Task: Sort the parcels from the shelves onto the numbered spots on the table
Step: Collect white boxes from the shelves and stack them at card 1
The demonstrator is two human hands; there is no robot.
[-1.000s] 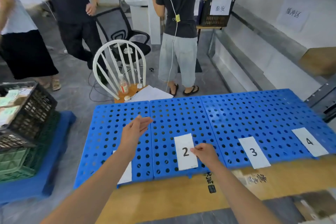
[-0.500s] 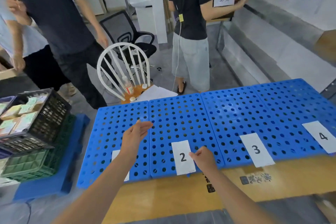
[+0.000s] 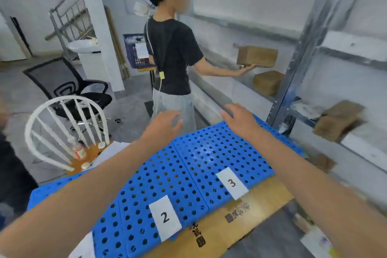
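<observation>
Both my arms stretch forward over the blue perforated table (image 3: 167, 174). My left hand (image 3: 163, 125) and my right hand (image 3: 240, 119) hover above its far edge with fingers spread, holding nothing. White paper labels marked 2 (image 3: 165, 217) and 3 (image 3: 232, 182) lie near the table's front edge. Brown cardboard parcels (image 3: 337, 121) sit on the metal shelves at the right, beyond my right hand. Another parcel (image 3: 268, 81) lies on a shelf further back.
A person in a black shirt (image 3: 173, 56) stands just past the table, holding up a brown parcel (image 3: 257, 56) at the shelf. A white chair (image 3: 65, 130) with a bottle stands at left, a black office chair (image 3: 83, 92) behind it. A shelf upright (image 3: 293, 81) rises at right.
My right hand has let go of the label 2 and both hands have risen and reached forward. The view has swung right towards the shelves; label 4 and the crates are out of view.
</observation>
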